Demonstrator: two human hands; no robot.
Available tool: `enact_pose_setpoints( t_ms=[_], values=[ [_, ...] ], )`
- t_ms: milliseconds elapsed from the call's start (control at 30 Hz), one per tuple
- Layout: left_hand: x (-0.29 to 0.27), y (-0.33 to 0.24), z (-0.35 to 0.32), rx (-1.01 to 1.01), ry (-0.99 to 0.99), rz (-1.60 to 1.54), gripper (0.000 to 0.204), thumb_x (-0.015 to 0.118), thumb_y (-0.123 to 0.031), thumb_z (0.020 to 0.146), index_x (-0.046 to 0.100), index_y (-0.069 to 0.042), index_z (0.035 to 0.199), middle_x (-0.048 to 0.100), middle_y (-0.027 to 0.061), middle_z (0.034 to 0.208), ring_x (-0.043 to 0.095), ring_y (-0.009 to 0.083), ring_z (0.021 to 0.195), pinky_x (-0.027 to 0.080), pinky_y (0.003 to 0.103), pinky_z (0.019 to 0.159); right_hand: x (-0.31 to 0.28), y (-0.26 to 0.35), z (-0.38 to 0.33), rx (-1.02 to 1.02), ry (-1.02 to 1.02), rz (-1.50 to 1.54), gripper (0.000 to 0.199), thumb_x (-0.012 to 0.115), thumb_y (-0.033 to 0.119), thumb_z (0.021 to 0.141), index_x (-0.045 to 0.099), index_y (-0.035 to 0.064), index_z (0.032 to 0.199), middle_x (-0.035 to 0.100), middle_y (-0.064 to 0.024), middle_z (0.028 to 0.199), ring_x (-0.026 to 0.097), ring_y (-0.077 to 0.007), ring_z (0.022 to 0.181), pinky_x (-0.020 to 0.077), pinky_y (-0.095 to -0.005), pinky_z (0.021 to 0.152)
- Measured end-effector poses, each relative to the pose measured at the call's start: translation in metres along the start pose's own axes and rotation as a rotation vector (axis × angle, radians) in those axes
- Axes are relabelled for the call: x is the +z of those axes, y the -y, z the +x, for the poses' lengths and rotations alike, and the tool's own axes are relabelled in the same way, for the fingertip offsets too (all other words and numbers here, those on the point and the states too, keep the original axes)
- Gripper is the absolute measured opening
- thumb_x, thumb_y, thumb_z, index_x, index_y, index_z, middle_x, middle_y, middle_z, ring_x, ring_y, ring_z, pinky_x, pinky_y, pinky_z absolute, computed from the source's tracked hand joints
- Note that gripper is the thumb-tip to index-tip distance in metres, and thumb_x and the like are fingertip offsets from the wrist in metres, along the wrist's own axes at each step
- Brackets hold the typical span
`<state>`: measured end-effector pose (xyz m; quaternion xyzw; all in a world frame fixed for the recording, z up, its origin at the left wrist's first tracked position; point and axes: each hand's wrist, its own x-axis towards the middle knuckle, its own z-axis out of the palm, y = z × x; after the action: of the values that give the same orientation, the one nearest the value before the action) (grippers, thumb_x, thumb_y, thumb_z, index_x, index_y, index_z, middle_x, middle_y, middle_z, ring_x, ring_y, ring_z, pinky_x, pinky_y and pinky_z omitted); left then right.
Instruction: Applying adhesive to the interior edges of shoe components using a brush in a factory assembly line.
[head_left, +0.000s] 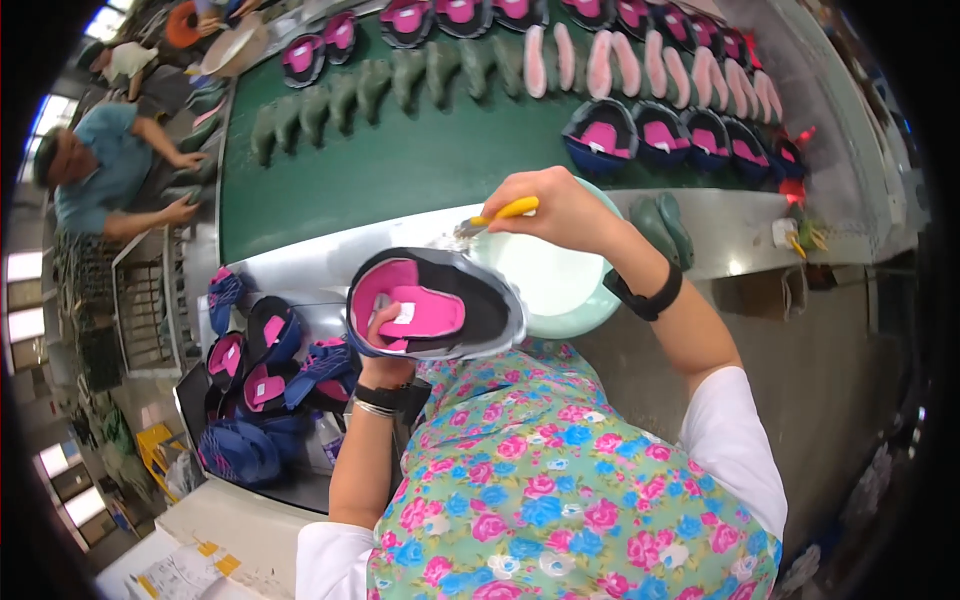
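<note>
My left hand [385, 345] grips a shoe upper [435, 305] from below, its pink insole side and black-and-blue edge turned up toward me. My right hand [560, 210] holds a yellow-handled brush [495, 217] with its bristle end pointing left, just above the shoe's far edge. Right under that hand stands a pale green round bowl [560, 290] with white glue in it. A black band sits on my right wrist, metal bangles on my left.
A green conveyor belt [400, 170] carries rows of green soles [340, 100], pink soles [650, 60] and blue-pink uppers [660, 135]. A bin of blue and pink uppers [260, 380] sits at my left. Another person [110, 170] works at the belt's far left.
</note>
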<state>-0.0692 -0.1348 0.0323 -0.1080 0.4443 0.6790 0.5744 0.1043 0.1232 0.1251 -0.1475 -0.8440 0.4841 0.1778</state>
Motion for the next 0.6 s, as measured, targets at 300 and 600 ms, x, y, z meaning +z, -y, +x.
enact_pose_setpoints(
  t_ms=[300,600],
  values=[
    [0.010,0.015,0.006,0.117,0.301,0.277,0.032,0.055,-0.010,0.081,0.058,-0.001,0.112,0.063,0.0105,0.108,0.064,0.0218,0.093,0.053,0.036,0.086,0.064,0.075,0.053,-0.262,0.403,0.390,0.021,0.075,0.009,0.075,0.071,0.0067,0.096,0.069,-0.0066,0.088,0.064,-0.0171,0.079,0.0502,-0.0273,0.073],
    [0.009,0.022,0.003,-0.378,0.177,-0.024,0.016,0.055,-0.019,0.082,0.064,-0.008,0.089,0.066,0.0082,0.083,0.065,0.0161,0.074,0.053,0.029,0.062,0.009,0.013,0.011,0.315,0.176,-0.231,0.024,0.068,0.022,0.080,0.067,-0.0015,0.078,0.063,-0.0085,0.062,0.060,-0.0144,0.055,0.0466,-0.0281,0.053]
  ],
)
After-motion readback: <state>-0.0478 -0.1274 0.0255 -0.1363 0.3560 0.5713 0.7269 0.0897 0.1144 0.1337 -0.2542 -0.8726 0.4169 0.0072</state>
